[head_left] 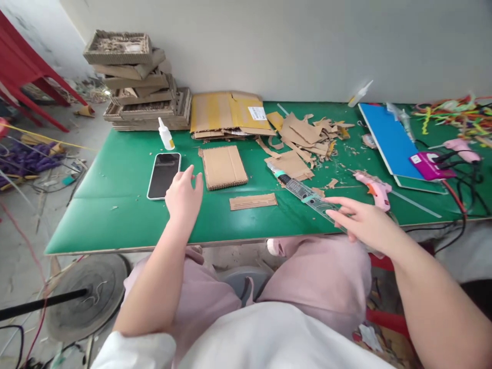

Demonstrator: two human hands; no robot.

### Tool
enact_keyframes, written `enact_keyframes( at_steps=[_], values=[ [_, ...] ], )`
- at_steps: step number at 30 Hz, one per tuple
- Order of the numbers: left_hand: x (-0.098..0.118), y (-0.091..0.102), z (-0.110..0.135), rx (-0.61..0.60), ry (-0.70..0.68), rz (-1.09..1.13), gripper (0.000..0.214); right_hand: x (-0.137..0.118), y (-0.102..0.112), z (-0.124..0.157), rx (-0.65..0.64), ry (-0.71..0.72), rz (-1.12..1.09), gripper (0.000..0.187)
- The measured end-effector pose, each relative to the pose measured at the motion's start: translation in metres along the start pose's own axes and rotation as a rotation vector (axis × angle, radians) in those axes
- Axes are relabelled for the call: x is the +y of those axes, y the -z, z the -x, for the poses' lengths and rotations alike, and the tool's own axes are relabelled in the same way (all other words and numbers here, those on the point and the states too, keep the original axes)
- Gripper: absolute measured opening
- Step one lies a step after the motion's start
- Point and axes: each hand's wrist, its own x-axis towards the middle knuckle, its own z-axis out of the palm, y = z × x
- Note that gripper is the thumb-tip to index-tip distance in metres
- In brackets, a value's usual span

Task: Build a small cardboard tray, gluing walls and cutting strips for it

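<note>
My left hand (183,193) hovers open above the green table (126,215), fingers apart, between a black phone (164,175) and a square cardboard piece (224,166). It holds nothing. My right hand (363,221) lies near the table's front edge with fingers stretched out, its fingertips on the end of a clear ruler (313,199). A utility knife (279,174) lies at the ruler's far end. A narrow cardboard strip (253,201) rests between my hands.
A pink glue gun (372,187) lies right of the ruler. Cardboard scraps (307,134), a flattened box (228,114), stacked cardboard trays (138,82), two glue bottles (165,134), a blue board (390,138) and coloured pipe cleaners (457,114) fill the back.
</note>
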Motion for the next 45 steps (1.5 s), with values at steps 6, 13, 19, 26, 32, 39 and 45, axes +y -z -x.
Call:
enact_keyframes(
  at_steps=[6,13,19,26,32,39,45],
  values=[
    [0.013,-0.032,0.05,-0.37,-0.753,-0.341,0.029,0.009,-0.042,0.016,-0.047,0.105,-0.104,0.05],
    [0.01,-0.042,0.09,-0.374,-0.873,-0.501,0.034,0.006,-0.083,0.029,0.043,0.169,-0.123,0.044],
    [0.01,-0.034,0.099,-0.318,-0.926,-0.451,0.031,0.007,-0.082,0.026,0.013,0.219,-0.057,0.043],
    [0.012,-0.038,0.095,-0.309,-0.976,-0.375,0.031,0.018,-0.092,0.021,-0.003,0.284,-0.039,0.043],
    [0.024,-0.054,0.089,-0.351,-1.036,-0.366,0.033,0.025,-0.099,0.02,0.054,0.347,-0.021,0.042],
    [0.019,-0.06,0.089,-0.407,-1.056,-0.378,0.042,0.021,-0.098,0.021,0.101,0.406,0.028,0.041],
    [0.022,-0.06,0.089,-0.431,-1.028,-0.371,0.043,0.019,-0.098,0.021,0.126,0.426,0.058,0.04]
  ],
)
